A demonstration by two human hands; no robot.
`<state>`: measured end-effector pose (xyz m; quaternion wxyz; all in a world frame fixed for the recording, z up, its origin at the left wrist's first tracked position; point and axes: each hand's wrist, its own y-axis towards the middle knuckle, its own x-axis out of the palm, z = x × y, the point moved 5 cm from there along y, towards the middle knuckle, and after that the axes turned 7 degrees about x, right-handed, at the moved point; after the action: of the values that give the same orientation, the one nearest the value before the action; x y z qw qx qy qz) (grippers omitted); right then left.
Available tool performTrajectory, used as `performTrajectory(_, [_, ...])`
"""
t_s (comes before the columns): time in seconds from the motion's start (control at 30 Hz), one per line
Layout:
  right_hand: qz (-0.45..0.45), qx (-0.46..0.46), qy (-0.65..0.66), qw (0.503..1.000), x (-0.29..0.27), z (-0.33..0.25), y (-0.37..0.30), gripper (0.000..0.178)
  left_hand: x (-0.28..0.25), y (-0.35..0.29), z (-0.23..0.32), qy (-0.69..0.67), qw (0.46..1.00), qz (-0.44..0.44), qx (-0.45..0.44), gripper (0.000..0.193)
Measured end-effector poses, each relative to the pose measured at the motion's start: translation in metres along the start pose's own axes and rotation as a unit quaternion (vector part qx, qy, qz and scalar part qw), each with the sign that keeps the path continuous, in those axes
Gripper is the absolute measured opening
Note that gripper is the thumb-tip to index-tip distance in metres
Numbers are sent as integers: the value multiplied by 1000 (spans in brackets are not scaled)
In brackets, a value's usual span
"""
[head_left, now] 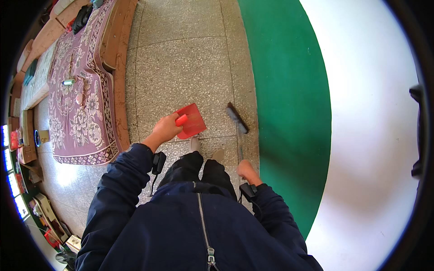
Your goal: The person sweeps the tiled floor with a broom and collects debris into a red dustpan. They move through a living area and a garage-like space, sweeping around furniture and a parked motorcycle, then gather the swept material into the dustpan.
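My left hand (167, 128) is closed round the handle of a red dustpan (193, 121), in front of my feet and above or on the speckled floor; I cannot tell which. A long-handled broom is in my right hand (247, 171), whose fingers wrap its thin grey handle. The dark bristle head of the broom (237, 118) lies out ahead on the floor, to the right of the dustpan and apart from it, close to the green wall. No debris can be made out on the dustpan.
On the left stands a wooden bench seat with a purple floral cover (81, 104). The green-and-white wall (289, 90) runs along my right side. Speckled floor (181, 67) stretches ahead. Cluttered shelves (47, 217) are at the lower left.
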<state>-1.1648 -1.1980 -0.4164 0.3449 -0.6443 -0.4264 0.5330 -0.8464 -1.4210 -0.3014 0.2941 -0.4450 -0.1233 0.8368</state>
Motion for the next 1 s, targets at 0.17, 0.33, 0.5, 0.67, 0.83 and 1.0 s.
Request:
performTrajectory(0.17, [-20,194,414,889,6,-9,-32,11,-3,0,-2,-9,1000,11,4,36])
performTrajectory(0.33, [-60,151,605,780,5,6,-99,13,-12,-6,-11,-21,999,33,11,36])
performTrajectory(0.5, [-15,213,618,757,45,12,-140,14,-14,-15,-20,-10,998,49,40,33])
performTrajectory(0.67, [-44,289,704,647,105,17,-176,18,-10,-39,-33,-34,998,54,29,33])
performTrajectory(0.83, [-74,369,743,554,148,35,-192,26,-23,-77,-47,-67,993,95,-17,34])
performTrajectory(1.0, [-123,340,826,432,163,80,-129,25,-37,-107,-65,-123,972,184,-78,34])
